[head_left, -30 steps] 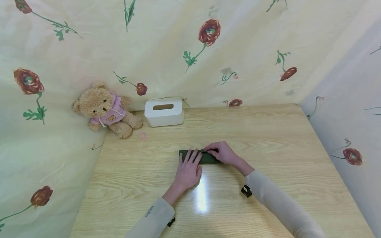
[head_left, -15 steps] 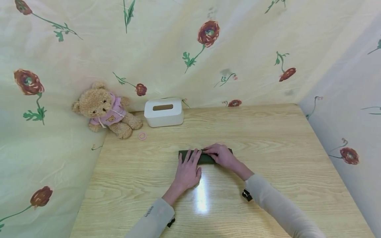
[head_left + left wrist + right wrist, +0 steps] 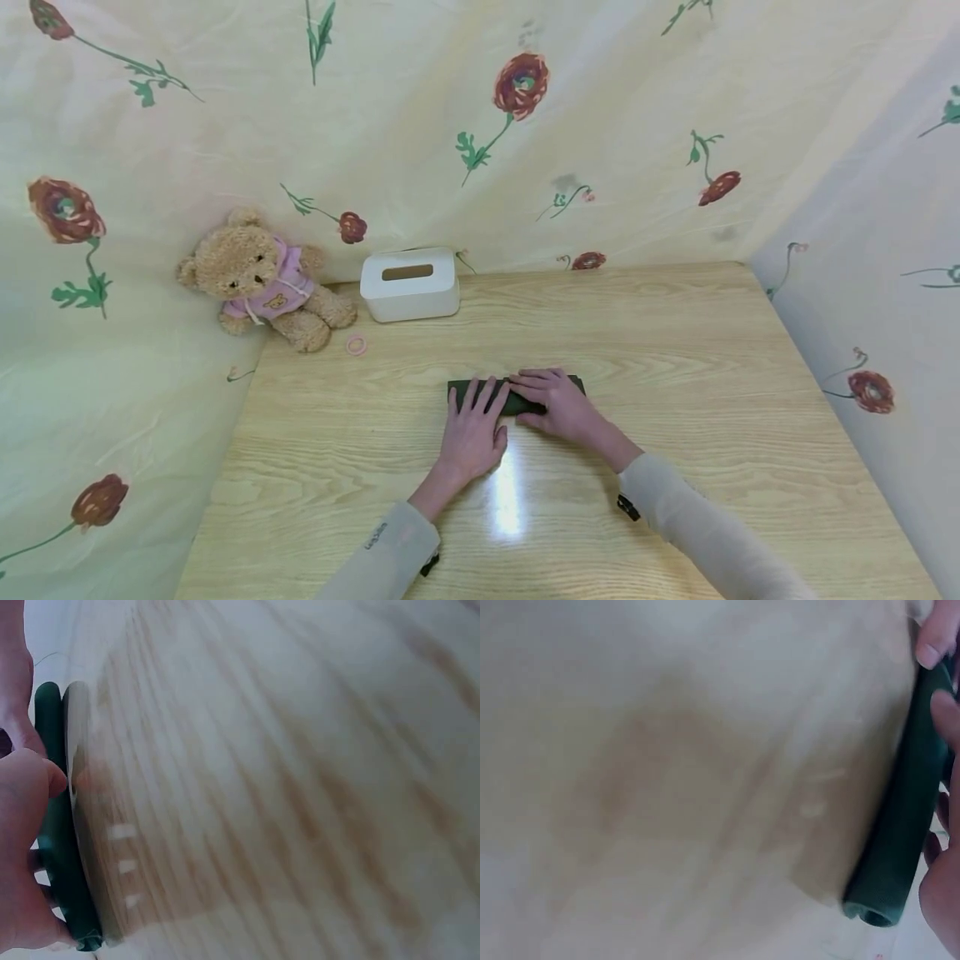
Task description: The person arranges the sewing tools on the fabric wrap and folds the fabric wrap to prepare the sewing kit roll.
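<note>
A dark green cloth (image 3: 517, 405), folded into a long narrow strip, lies crosswise on the table. My left hand (image 3: 471, 433) rests on its left half with the fingers spread and straight. On the right half lies my right hand (image 3: 558, 404), its fingers stretched left over the top and its thumb at the near edge. In the right wrist view the rounded, folded end of the green cloth (image 3: 900, 840) shows a small hollow, and the right thumb touches its near side. The left wrist view has the green cloth (image 3: 64, 855) low along the tabletop, with the left fingers across it.
A white tissue box (image 3: 411, 287) stands at the back of the wooden table (image 3: 637, 325). Left of it sits a teddy bear (image 3: 262, 283) in a pink hoodie, with a pink ring (image 3: 356, 345) in front. Flower-patterned sheeting (image 3: 420, 125) covers the walls.
My right hand has let go of its pinch at the cloth's far edge and now lies flatter over it, thumb moved toward the near edge. The left hand stays in place.
</note>
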The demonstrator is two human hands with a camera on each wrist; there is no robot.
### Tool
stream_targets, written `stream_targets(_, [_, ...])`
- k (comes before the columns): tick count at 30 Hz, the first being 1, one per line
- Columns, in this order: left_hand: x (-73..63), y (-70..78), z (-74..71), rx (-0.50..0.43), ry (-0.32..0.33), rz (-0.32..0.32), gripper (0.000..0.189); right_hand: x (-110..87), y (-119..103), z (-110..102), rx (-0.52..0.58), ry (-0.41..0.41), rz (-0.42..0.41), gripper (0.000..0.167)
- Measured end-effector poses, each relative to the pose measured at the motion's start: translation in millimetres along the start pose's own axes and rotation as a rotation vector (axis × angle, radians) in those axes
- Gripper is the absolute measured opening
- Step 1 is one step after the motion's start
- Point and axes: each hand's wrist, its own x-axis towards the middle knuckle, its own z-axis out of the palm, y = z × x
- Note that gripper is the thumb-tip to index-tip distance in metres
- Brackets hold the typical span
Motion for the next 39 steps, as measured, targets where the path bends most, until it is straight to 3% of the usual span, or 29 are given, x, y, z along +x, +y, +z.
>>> stream_targets(7, [-2.6, -0.3, 0.3, 0.034, 0.004, 0.006, 0.07, -9.6, -6, 10, -0.146, -0.007, -0.009, 0.058])
stream_targets(18, [-1.5, -1.5, 1.3, 0.058, 0.022, -0.004, 0.069, -9.3, -6, 16, -0.134, 0.004, 0.009, 0.057])
stream_targets(26, [-6.8, 1.3, 3.5, 0.034, 0.037, -0.022, 0.068, -11.0, -10, 18, -0.149, -0.044, 0.023, 0.053])
stream_targets(33, [-10.2, 3.7, 8.6, 0.028, 0.075, -0.026, 0.069, -16.8, -12, 20, -0.161, -0.013, 0.004, 0.055])
stream_targets(39, [-14.0, 2.2, 13.8, 0.039, 0.058, -0.02, 0.07, -24.8, -10, 20, -0.182, -0.077, 0.007, 0.055])
